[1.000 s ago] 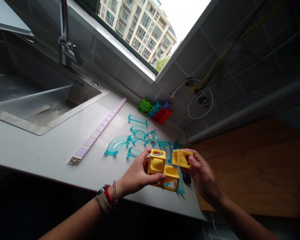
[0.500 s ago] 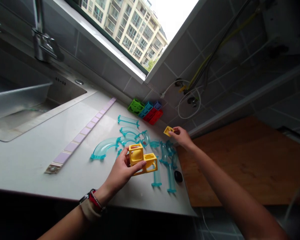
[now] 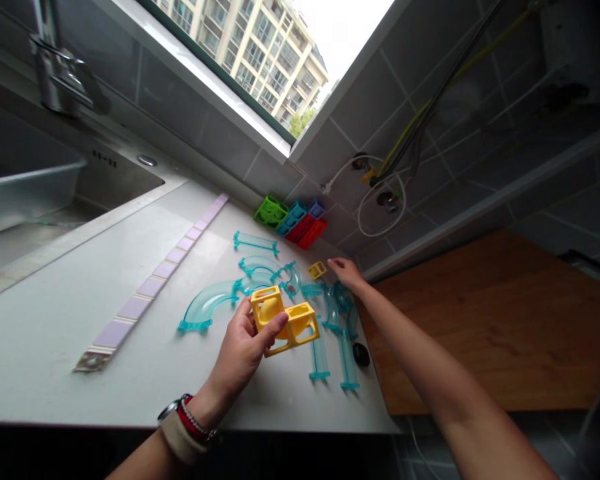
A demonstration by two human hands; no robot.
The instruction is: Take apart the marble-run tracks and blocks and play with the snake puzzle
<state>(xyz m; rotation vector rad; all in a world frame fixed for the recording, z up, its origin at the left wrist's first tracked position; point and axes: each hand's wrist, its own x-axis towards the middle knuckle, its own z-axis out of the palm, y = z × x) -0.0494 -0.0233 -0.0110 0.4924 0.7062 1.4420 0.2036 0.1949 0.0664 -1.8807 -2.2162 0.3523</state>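
Note:
My left hand [image 3: 240, 350] is closed round a joined group of yellow marble run blocks [image 3: 303, 321], open-sided cubes with a curved inside, held above the counter. A single yellow block [image 3: 317, 269] sits on the counter near the wall. Just right of it, my right hand [image 3: 347, 273] is apart from the block with nothing in its loosely bent fingers. Clear teal track pieces, among them a curved one [image 3: 210, 303] and a straight one [image 3: 347, 360], lie round and beyond the held blocks, which partly hide some of them.
Green blocks [image 3: 271, 213] stand by the wall beside blue, purple and red blocks [image 3: 305, 231]. A lilac strip [image 3: 150, 287] lies on the white counter [image 3: 145, 393], left of the track. A sink [image 3: 125, 177] is at left, a wooden board [image 3: 480, 320] at right, a black object [image 3: 361, 355] beside it.
My right hand has set the single yellow block down on the counter and let go, drawing slightly away. My left hand still holds the joined yellow blocks, a little lower and tilted.

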